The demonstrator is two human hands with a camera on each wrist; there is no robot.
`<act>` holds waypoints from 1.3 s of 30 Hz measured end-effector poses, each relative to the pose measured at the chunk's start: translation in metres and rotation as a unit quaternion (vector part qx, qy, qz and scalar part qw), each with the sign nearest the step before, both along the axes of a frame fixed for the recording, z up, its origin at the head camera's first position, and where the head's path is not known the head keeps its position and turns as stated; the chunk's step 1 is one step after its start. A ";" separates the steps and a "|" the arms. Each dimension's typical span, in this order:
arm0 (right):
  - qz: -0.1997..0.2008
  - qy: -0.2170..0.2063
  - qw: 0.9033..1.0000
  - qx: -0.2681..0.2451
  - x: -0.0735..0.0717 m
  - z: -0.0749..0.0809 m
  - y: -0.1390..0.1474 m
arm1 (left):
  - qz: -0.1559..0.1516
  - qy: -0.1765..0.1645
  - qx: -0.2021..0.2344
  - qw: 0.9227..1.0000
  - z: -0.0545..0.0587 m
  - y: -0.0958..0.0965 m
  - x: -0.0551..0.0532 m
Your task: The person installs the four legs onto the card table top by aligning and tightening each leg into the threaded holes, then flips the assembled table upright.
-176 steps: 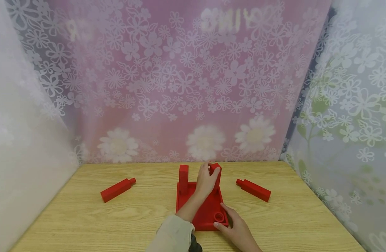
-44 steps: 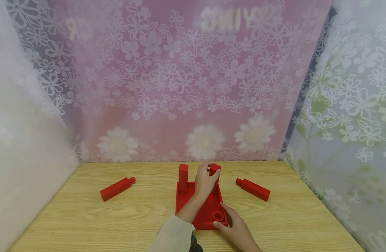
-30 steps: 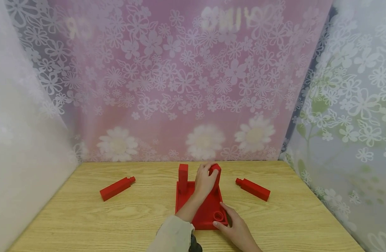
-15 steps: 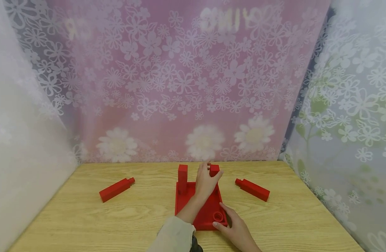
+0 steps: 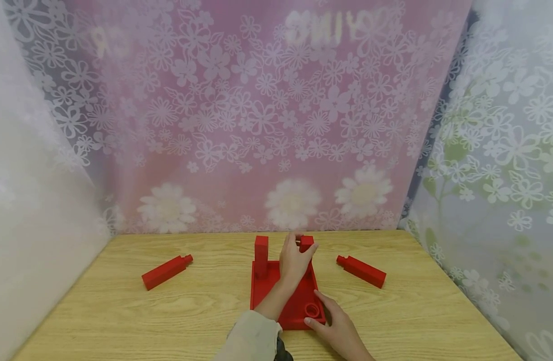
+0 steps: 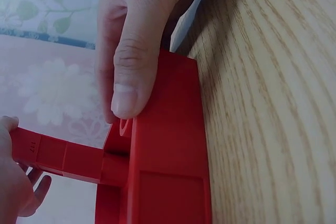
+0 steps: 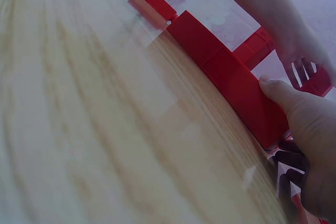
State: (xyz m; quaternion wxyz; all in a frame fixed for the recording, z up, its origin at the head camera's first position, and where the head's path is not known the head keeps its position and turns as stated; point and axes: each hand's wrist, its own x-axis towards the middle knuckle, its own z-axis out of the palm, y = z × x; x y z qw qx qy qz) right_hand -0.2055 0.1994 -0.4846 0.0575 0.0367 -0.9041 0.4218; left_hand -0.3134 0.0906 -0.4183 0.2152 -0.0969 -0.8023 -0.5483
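A shallow red square tray [image 5: 296, 325] with raised edges lies on the table, a round socket [image 5: 311, 310] showing in its near right corner. Two red square legs stand upright at its far corners. My left hand [image 5: 293, 263] reaches across the tray and grips the far right leg [image 5: 307, 241] near its top, thumb on the right side. The far left leg [image 5: 261, 254] stands untouched. My right hand [image 5: 338, 328] holds the near right corner, and the right wrist view shows its thumb [image 7: 275, 88] on the tray's wall. The tray's near left corner is hidden behind my left sleeve [image 5: 251, 337].
Two more red legs with narrow stepped ends lie on the wooden table [image 5: 204, 311]: one leg [image 5: 167, 272] to the left, another leg [image 5: 361, 272] to the right. A flowered curtain [image 5: 258, 125] hangs behind the table, with pale sheets at both sides.
The far right leg has turned about its length and now stands squared with the far left one. My left thumb has swung outward to the right. My right hand keeps its place on the tray.
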 end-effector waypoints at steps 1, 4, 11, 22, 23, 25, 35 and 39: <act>0.000 -0.001 1.000 -0.002 0.000 0.000 0.000 | 0.000 0.002 0.002 1.000 0.000 0.000 0.000; 0.000 -0.001 1.000 -0.002 0.001 0.001 -0.001 | 0.001 0.009 0.006 1.000 0.000 -0.001 0.000; 0.003 -0.002 1.000 0.000 0.001 0.002 -0.001 | -0.001 0.016 0.004 1.000 0.001 -0.003 0.000; 0.001 0.001 1.000 0.006 0.000 0.001 -0.001 | -0.028 -0.014 -0.029 0.999 0.006 -0.007 0.000; 0.001 0.001 1.000 0.007 0.001 0.001 -0.001 | -0.037 -0.019 -0.038 0.998 0.007 -0.008 -0.001; -0.001 -0.001 1.000 0.006 0.001 0.002 -0.001 | -0.053 -0.026 -0.057 0.997 0.010 -0.010 -0.001; 0.005 0.009 1.000 0.008 0.002 0.002 0.000 | -0.094 -0.026 -0.042 0.994 0.039 -0.034 0.007; 0.006 0.001 1.000 0.006 0.003 0.003 0.000 | -0.088 -0.004 -0.053 0.995 0.052 -0.056 0.012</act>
